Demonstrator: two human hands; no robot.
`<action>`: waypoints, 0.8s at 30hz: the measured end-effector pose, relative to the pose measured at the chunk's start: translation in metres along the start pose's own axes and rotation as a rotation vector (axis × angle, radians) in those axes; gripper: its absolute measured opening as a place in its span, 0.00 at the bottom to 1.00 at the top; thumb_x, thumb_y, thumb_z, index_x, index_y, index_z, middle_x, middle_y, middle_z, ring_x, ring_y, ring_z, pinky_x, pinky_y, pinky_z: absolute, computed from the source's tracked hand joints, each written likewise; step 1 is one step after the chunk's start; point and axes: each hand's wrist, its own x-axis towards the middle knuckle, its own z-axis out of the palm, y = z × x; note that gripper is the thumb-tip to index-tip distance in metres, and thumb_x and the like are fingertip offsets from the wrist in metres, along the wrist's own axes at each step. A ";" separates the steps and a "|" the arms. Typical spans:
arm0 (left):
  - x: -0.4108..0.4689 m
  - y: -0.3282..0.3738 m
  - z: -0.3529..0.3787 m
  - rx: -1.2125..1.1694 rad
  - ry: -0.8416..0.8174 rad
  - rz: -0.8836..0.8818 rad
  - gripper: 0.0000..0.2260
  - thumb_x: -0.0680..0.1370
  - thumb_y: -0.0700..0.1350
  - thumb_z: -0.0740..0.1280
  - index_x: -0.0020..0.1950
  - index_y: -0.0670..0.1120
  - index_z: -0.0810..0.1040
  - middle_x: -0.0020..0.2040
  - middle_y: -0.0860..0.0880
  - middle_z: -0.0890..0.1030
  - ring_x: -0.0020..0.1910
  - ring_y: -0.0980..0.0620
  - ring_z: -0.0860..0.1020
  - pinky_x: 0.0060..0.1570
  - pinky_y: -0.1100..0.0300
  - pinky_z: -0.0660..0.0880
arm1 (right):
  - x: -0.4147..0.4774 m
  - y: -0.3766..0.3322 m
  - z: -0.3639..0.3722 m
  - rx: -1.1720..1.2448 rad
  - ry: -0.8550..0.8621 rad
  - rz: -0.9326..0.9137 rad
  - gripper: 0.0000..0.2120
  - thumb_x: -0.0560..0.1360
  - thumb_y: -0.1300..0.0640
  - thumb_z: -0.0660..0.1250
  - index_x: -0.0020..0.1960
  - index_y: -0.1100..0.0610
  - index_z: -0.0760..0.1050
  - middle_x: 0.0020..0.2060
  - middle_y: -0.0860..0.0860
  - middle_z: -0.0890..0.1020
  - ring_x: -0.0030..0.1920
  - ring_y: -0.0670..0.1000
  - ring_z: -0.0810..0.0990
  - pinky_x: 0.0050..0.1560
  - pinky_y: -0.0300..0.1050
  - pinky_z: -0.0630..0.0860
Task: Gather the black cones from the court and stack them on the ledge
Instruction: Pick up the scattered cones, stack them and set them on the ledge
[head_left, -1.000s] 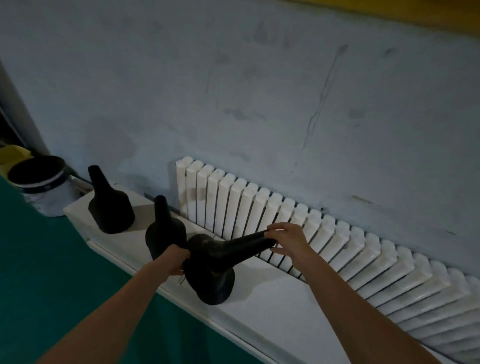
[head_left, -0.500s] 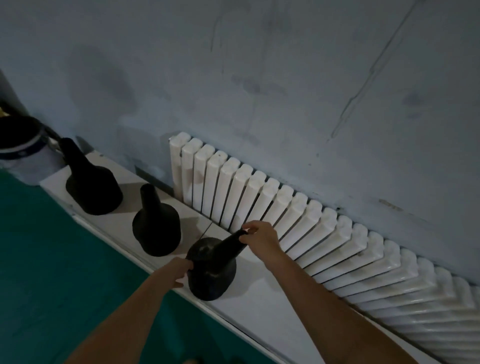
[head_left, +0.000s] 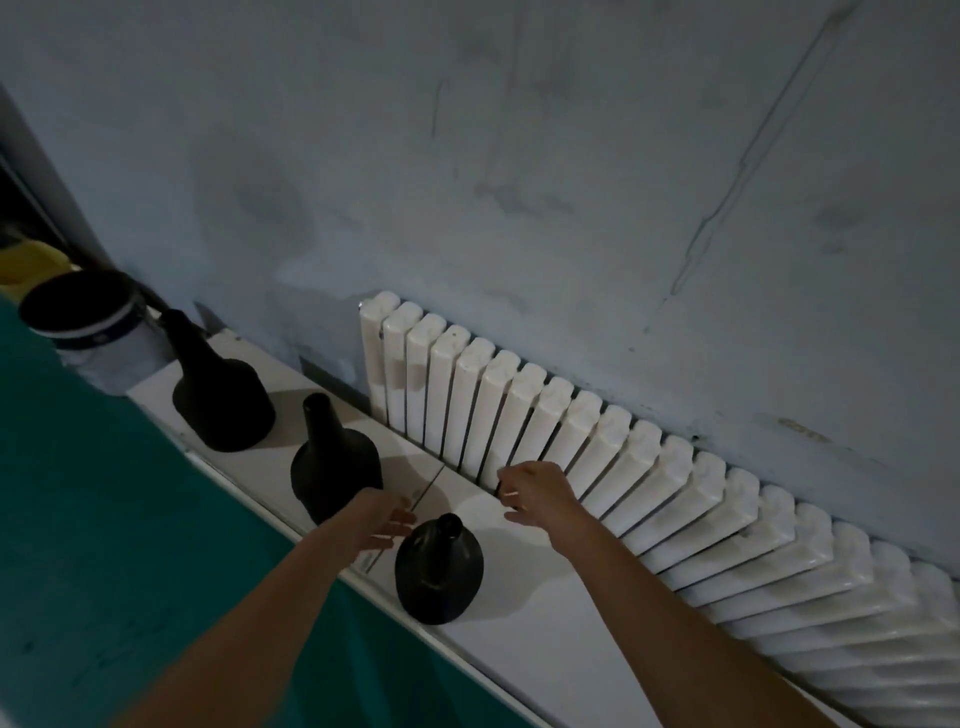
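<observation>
Three black cones stand upright in a row on the white ledge (head_left: 524, 618): the far cone (head_left: 221, 392), the middle cone (head_left: 332, 462) and the near cone (head_left: 439, 566). My left hand (head_left: 379, 522) hovers just left of the near cone with fingers relaxed, holding nothing. My right hand (head_left: 535, 491) is above and to the right of that cone, fingers loose, clear of its tip. Both hands are apart from the cone.
A white ribbed radiator (head_left: 597, 457) runs along the grey wall behind the ledge. A white bucket with a dark rim (head_left: 91, 325) sits at the ledge's far left end, next to something yellow (head_left: 28, 262). Green court floor (head_left: 93, 545) lies below the ledge.
The near cone was tilted with both hands on it; now it stands upright on the ledge and both hands have let go and drawn back a little.
</observation>
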 end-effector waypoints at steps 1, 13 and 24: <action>-0.007 0.009 -0.003 0.011 0.018 0.012 0.07 0.80 0.41 0.61 0.50 0.43 0.78 0.42 0.46 0.82 0.40 0.50 0.80 0.41 0.58 0.74 | -0.003 -0.008 0.000 0.027 -0.009 -0.009 0.05 0.75 0.58 0.70 0.44 0.60 0.78 0.40 0.55 0.79 0.38 0.51 0.78 0.42 0.44 0.80; -0.137 0.024 -0.070 -0.155 0.260 0.330 0.11 0.80 0.37 0.56 0.48 0.43 0.78 0.41 0.45 0.82 0.40 0.48 0.81 0.37 0.61 0.72 | -0.064 -0.081 0.041 0.155 -0.291 -0.142 0.06 0.77 0.63 0.64 0.50 0.66 0.77 0.38 0.60 0.81 0.37 0.57 0.81 0.40 0.46 0.81; -0.276 -0.108 -0.045 -0.406 0.658 0.353 0.09 0.80 0.39 0.57 0.47 0.47 0.77 0.42 0.49 0.82 0.38 0.54 0.80 0.39 0.62 0.70 | -0.126 -0.050 0.093 -0.148 -0.693 -0.235 0.06 0.78 0.61 0.63 0.47 0.63 0.76 0.38 0.58 0.81 0.38 0.55 0.81 0.38 0.45 0.80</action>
